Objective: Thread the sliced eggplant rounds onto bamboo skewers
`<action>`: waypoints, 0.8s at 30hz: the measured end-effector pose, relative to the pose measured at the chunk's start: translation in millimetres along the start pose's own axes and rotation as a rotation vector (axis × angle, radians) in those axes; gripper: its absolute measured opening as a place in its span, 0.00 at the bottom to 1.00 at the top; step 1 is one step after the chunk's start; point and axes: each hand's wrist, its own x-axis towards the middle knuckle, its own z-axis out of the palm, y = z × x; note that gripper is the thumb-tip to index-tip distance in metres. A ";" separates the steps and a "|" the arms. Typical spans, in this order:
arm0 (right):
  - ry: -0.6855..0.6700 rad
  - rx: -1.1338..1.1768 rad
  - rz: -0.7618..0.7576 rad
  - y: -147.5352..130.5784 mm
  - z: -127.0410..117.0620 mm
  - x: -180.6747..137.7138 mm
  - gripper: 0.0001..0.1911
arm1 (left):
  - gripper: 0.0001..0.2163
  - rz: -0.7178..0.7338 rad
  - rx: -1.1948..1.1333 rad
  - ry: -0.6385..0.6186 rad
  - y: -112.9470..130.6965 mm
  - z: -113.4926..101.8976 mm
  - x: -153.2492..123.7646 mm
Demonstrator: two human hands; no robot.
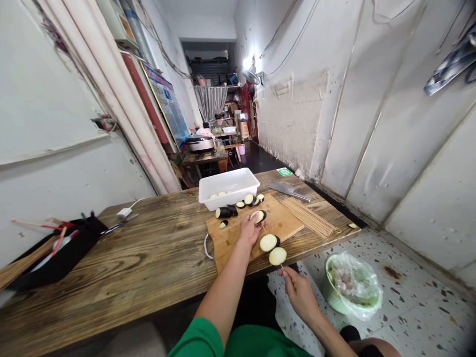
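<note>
Between the fingers of my left hand point(250, 231) is a dark-skinned eggplant slice point(258, 216), held above the cutting board point(228, 248). My right hand point(298, 292) pinches the lower end of a thin wooden skewer point(265, 228). Two pale eggplant slices point(277, 256) are threaded along that skewer, below my left hand. Its tip points at the slice in my left hand; whether it has pierced that slice I cannot tell. More cut eggplant point(225, 211) lies at the board's far edge, some stacked, and a small end piece point(223, 224) rests nearer.
A white plastic tub point(241, 187) with several slices stands behind the board. A cleaver point(288, 191) and a bundle of skewers point(310, 218) lie at the right. A lined green bin point(336, 292) is on the floor; a black holder point(61, 253) sits at the left.
</note>
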 end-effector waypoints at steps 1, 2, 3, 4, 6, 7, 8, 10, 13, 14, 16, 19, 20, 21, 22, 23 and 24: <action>-0.001 0.002 0.002 1.0 0.0 0.4 0.24 | 0.06 0.006 0.001 -0.011 0.1 0.2 -0.3; -0.001 0.005 0.003 2.2 0.0 0.8 0.24 | 0.05 0.009 -0.001 -0.018 0.2 0.6 -0.6; 0.000 0.009 0.004 3.7 0.3 1.2 0.24 | 0.05 0.005 -0.006 -0.023 0.3 0.9 -0.8; 0.003 0.014 0.004 5.4 0.7 1.7 0.24 | 0.05 -0.007 -0.012 -0.028 0.4 1.2 -0.9; 0.010 0.020 0.004 8.6 2.0 2.8 0.24 | 0.08 -0.039 -0.024 -0.039 0.4 1.2 -1.0; 0.012 0.025 0.006 9.9 2.7 3.3 0.24 | 0.09 -0.045 -0.025 -0.049 0.4 0.8 -0.9; 0.014 0.030 0.007 10.9 3.3 3.6 0.24 | 0.09 -0.042 -0.021 -0.064 0.3 0.2 -0.9; 0.020 0.042 0.013 11.8 3.8 3.9 0.24 | 0.08 -0.018 -0.008 -0.082 0.4 -1.6 -0.7; 0.044 0.050 0.021 11.5 1.7 3.9 0.25 | 0.08 -0.013 0.014 -0.084 1.9 -4.5 -0.9; 0.049 0.051 0.026 11.5 0.0 4.2 0.25 | 0.10 -0.021 0.022 -0.079 2.7 -5.1 -1.1; 0.057 0.060 0.045 12.0 -4.3 5.7 0.25 | 0.14 -0.034 0.043 -0.063 4.3 -5.5 -1.7; 0.092 0.087 0.066 13.5 -11.9 9.6 0.26 | 0.18 -0.021 0.078 -0.020 6.2 -4.8 -3.1; 0.104 0.095 0.070 13.8 -14.1 10.8 0.26 | 0.19 -0.014 0.082 -0.014 6.7 -4.4 -3.4; 0.113 0.100 0.072 13.9 -16.0 11.7 0.26 | 0.20 -0.008 0.082 -0.015 7.3 -4.1 -3.7; 0.118 0.106 0.076 13.7 -17.2 12.2 0.26 | 0.20 -0.005 0.076 -0.022 8.0 -3.9 -3.7; 0.116 0.111 0.081 13.3 -17.8 12.2 0.27 | 0.20 -0.006 0.067 -0.027 8.7 -3.7 -3.6; 0.107 0.117 0.087 12.7 -17.6 11.8 0.27 | 0.20 -0.010 0.057 -0.027 9.6 -3.6 -3.2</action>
